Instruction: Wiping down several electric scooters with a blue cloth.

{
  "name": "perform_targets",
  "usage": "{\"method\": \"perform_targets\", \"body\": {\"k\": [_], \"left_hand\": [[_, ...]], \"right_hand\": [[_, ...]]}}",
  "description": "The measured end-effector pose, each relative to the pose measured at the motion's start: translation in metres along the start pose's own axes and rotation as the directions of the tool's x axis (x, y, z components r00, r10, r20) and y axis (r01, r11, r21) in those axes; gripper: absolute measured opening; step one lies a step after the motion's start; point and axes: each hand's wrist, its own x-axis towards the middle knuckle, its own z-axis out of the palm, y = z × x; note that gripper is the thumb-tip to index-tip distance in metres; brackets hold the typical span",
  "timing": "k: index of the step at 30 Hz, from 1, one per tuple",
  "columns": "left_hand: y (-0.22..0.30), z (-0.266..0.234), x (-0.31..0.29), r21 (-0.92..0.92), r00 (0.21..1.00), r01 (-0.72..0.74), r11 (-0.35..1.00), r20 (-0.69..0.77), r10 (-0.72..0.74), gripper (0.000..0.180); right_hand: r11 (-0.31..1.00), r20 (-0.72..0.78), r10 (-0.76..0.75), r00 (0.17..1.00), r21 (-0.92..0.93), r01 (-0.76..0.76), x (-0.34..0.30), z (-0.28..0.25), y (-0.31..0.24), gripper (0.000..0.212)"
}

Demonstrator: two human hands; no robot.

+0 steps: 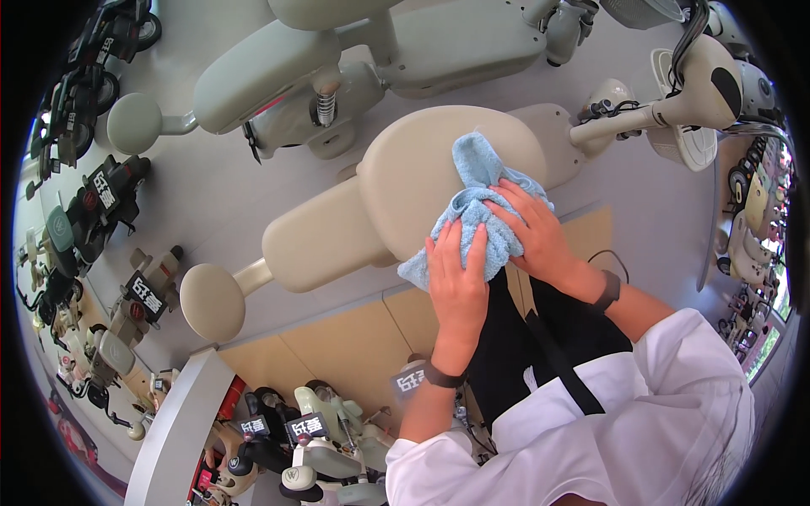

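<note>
A light blue terry cloth [477,160] lies bunched up over the near right part of a scooter's wide beige seat [413,160]. My left hand [458,270] presses on the cloth's near side, its fingers bent into the folds. Just right of it, my right hand [540,232] grips the cloth, fingers curled over the bunched fabric. One end of the cloth sticks up and away from my hands. To the left of the main seat is the beige rear seat [325,240], and beyond that a round beige backrest [213,302].
A grey-green scooter [270,72] stands close on the far side. The beige scooter's handlebar [666,105] is at the right. Rows of parked scooters [110,185] line the left. A white counter [177,430] and more scooters [325,447] are at the lower left.
</note>
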Motion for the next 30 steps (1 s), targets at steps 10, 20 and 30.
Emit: {"method": "perform_targets", "body": {"k": [10, 20, 30], "left_hand": [[0.008, 0.058, 0.105, -0.043, 0.982, 0.154, 0.987, -0.103, -0.157, 0.047], [0.016, 0.056, 0.072, 0.022, 0.983, 0.177, 0.984, -0.052, -0.176, 0.061], [0.065, 0.081, 0.007, 0.159, 0.964, 0.185, 0.97, -0.22, -0.148, 0.054]], "right_hand": [[0.986, -0.064, 0.124, 0.99, 0.117, -0.116, 0.088, 0.006, 0.08, 0.065], [0.99, -0.112, 0.115, 0.987, 0.1, -0.104, 0.062, 0.004, 0.072, 0.066], [0.979, -0.148, -0.007, 0.989, 0.201, 0.037, -0.008, -0.008, 0.069, 0.061]]}}
